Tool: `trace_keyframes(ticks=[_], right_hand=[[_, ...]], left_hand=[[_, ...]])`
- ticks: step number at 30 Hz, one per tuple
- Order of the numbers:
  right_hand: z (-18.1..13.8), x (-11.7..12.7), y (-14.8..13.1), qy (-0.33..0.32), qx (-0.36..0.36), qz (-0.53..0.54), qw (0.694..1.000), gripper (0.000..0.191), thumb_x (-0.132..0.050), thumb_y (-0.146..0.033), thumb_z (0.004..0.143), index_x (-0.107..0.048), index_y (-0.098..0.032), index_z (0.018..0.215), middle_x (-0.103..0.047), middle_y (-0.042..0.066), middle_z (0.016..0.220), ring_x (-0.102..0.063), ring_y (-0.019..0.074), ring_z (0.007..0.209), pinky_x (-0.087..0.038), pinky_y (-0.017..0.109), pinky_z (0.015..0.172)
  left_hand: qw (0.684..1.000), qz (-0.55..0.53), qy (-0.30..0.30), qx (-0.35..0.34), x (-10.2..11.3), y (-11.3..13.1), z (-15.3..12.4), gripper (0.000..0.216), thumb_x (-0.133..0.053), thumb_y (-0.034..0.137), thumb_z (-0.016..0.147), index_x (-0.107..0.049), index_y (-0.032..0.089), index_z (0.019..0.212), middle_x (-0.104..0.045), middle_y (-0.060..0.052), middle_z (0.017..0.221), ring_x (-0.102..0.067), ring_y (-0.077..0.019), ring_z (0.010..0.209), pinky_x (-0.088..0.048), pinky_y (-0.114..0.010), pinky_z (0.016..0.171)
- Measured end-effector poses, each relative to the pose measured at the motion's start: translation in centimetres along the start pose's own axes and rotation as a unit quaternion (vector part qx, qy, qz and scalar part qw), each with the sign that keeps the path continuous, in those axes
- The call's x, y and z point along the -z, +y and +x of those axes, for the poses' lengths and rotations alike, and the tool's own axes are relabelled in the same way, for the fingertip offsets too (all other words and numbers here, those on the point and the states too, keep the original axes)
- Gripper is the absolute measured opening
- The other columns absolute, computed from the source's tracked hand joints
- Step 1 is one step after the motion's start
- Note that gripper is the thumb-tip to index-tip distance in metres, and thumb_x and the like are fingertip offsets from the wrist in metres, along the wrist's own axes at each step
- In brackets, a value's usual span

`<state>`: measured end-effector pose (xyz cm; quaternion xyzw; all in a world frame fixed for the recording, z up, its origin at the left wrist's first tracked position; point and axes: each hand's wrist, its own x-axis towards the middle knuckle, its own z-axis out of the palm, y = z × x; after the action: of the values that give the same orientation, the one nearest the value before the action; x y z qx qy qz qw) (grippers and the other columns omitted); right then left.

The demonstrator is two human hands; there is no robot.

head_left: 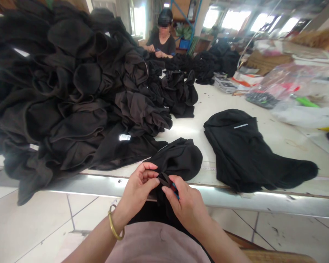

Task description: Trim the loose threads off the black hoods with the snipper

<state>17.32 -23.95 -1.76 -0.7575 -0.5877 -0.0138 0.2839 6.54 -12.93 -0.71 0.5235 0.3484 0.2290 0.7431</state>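
Note:
My left hand (141,186) pinches the edge of a black fabric garment (181,157) at the front of the table. The garment lies partly on the tabletop, and a part hangs over the edge toward my lap. Close beside, my right hand (185,199) is closed at the same bit of cloth. A small blue-and-red tool (176,190) shows between its fingers; most of it is hidden, so its kind is unclear. The fingertips of both hands nearly meet over the cloth.
A large heap of black garments (71,87) covers the table's left side. To the right lies a flat stack of black cut pieces (241,153). Plastic bags (290,87) sit at the back right. Across the table a person (164,40) handles dark cloth. The metal table edge (224,201) runs before me.

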Motion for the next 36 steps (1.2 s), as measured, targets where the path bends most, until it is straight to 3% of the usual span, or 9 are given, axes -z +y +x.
trace_keyframes(ticks=[7, 14, 19, 22, 24, 28, 31, 33, 36], right_hand=[[0.0, 0.2, 0.3, 0.016, -0.023, 0.024, 0.999, 0.024, -0.034, -0.029, 0.092, -0.053, -0.015, 0.094, -0.067, 0.006, 0.078, -0.065, 0.0176, 0.066, -0.046, 0.025, 0.055], [0.0, 0.4, 0.3, -0.012, -0.021, 0.036, 0.999, 0.022, -0.036, -0.028, 0.090, -0.054, -0.016, 0.093, -0.067, 0.007, 0.078, -0.064, 0.0169, 0.065, -0.045, 0.024, 0.054], [0.2, 0.9, 1.4, 0.076, -0.125, 0.149, 0.978, 0.017, -0.047, -0.031, 0.085, -0.053, -0.018, 0.094, -0.064, 0.003, 0.077, -0.061, 0.0146, 0.066, -0.047, 0.024, 0.059], [0.2, 0.4, 2.2, 0.096, -0.115, 0.153, 0.977, 0.029, -0.059, -0.032, 0.077, -0.052, -0.019, 0.101, -0.064, 0.005, 0.088, -0.062, 0.0165, 0.076, -0.050, 0.027, 0.068], [0.2, -0.3, 2.5, 0.098, -0.102, 0.146, 0.979, 0.028, -0.058, -0.027, 0.077, -0.052, -0.018, 0.103, -0.063, 0.006, 0.094, -0.062, 0.0171, 0.082, -0.050, 0.029, 0.073], [0.4, -1.3, 2.4, 0.101, -0.139, 0.204, 0.964, 0.025, -0.054, -0.020, 0.078, -0.051, -0.020, 0.103, -0.064, 0.003, 0.088, -0.063, 0.0144, 0.075, -0.051, 0.026, 0.069], [0.1, -1.1, 2.1, 0.097, -0.130, 0.245, 0.956, 0.027, -0.055, -0.020, 0.078, -0.051, -0.021, 0.104, -0.063, 0.003, 0.091, -0.063, 0.0145, 0.078, -0.051, 0.027, 0.070], [-0.3, -0.8, 2.0, 0.098, -0.133, 0.251, 0.954, 0.027, -0.056, -0.021, 0.077, -0.052, -0.021, 0.104, -0.063, 0.004, 0.091, -0.063, 0.0148, 0.078, -0.051, 0.027, 0.071], [-1.3, -0.5, 1.9, 0.096, -0.177, 0.269, 0.942, 0.024, -0.058, -0.024, 0.077, -0.053, -0.020, 0.100, -0.064, 0.004, 0.088, -0.062, 0.0152, 0.075, -0.051, 0.027, 0.068]], left_hand=[[1.000, -0.012, -0.012, 0.019, -0.2, 0.0, -0.2, 0.032, -0.063, 0.015, 0.067, -0.048, 0.019, 0.096, -0.058, 0.003, 0.075, -0.053, -0.0076, 0.068, -0.040, -0.018, 0.065], [0.999, -0.024, -0.025, 0.021, -0.2, -0.1, -0.1, 0.034, -0.063, 0.017, 0.067, -0.047, 0.020, 0.096, -0.058, 0.003, 0.074, -0.053, -0.0084, 0.067, -0.041, -0.019, 0.064], [1.000, -0.006, -0.020, 0.018, 0.3, -0.3, -0.1, 0.034, -0.064, 0.016, 0.066, -0.048, 0.019, 0.096, -0.058, 0.003, 0.075, -0.052, -0.0071, 0.068, -0.039, -0.017, 0.064], [0.999, 0.012, -0.039, 0.014, 0.8, -0.3, 0.1, 0.033, -0.063, 0.018, 0.067, -0.049, 0.019, 0.097, -0.059, 0.002, 0.075, -0.053, -0.0081, 0.067, -0.040, -0.018, 0.063], [0.997, 0.043, -0.057, 0.021, 0.9, -0.2, 0.4, 0.027, -0.059, 0.027, 0.073, -0.051, 0.018, 0.096, -0.061, 0.001, 0.073, -0.054, -0.0093, 0.064, -0.041, -0.019, 0.060], [0.973, 0.198, -0.103, 0.062, 0.6, 0.1, 1.7, 0.038, -0.049, 0.051, 0.077, -0.057, 0.015, 0.068, -0.056, 0.000, 0.052, -0.052, -0.0109, 0.047, -0.038, -0.019, 0.045], [0.949, 0.276, -0.145, 0.047, 0.0, 0.4, 2.7, 0.044, -0.051, 0.053, 0.074, -0.053, 0.016, 0.053, -0.051, 0.001, 0.041, -0.048, -0.0099, 0.037, -0.032, -0.018, 0.038], [0.960, 0.246, -0.128, 0.032, -0.4, 0.6, 3.3, 0.040, -0.051, 0.050, 0.076, -0.052, 0.016, 0.055, -0.053, 0.001, 0.044, -0.049, -0.0094, 0.038, -0.033, -0.018, 0.038], [0.995, 0.087, -0.043, 0.034, -1.1, 0.9, 3.5, 0.029, -0.054, 0.044, 0.075, -0.053, 0.016, 0.067, -0.058, 0.001, 0.057, -0.057, -0.0105, 0.049, -0.043, -0.018, 0.045]])
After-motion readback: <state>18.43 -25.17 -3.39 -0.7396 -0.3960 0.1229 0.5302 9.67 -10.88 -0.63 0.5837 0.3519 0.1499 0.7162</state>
